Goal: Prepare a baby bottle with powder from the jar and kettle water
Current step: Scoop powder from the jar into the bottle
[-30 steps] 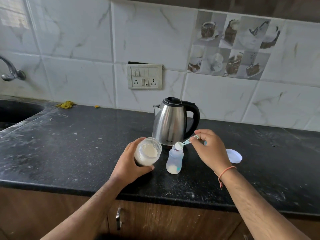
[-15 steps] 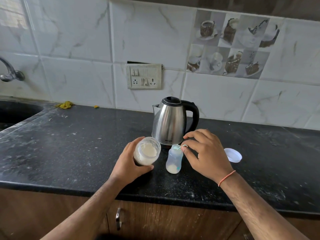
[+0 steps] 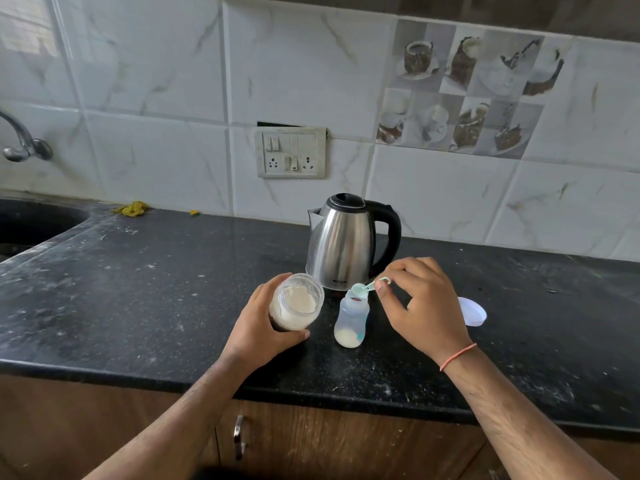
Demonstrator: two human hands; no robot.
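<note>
A small clear baby bottle (image 3: pixel 350 317) stands open on the black counter (image 3: pixel 138 292), with white powder at its bottom. My left hand (image 3: pixel 258 329) grips an open jar of pale powder (image 3: pixel 295 303), tilted toward me, just left of the bottle. My right hand (image 3: pixel 422 306) pinches the handle of a light green scoop (image 3: pixel 363 288), whose bowl is turned over the bottle's mouth. A steel kettle (image 3: pixel 346 247) with a black lid and handle stands right behind the bottle.
A white lid (image 3: pixel 472 311) lies on the counter to the right of my right hand. A sink (image 3: pixel 31 223) and tap (image 3: pixel 24 143) are at far left. A switch panel (image 3: pixel 291 152) sits on the tiled wall. Yellow scraps (image 3: pixel 133 208) lie by the wall.
My right hand turned the scoop over the bottle's mouth and has now drawn back a little, its fingers lifted. The jar in my left hand has barely moved.
</note>
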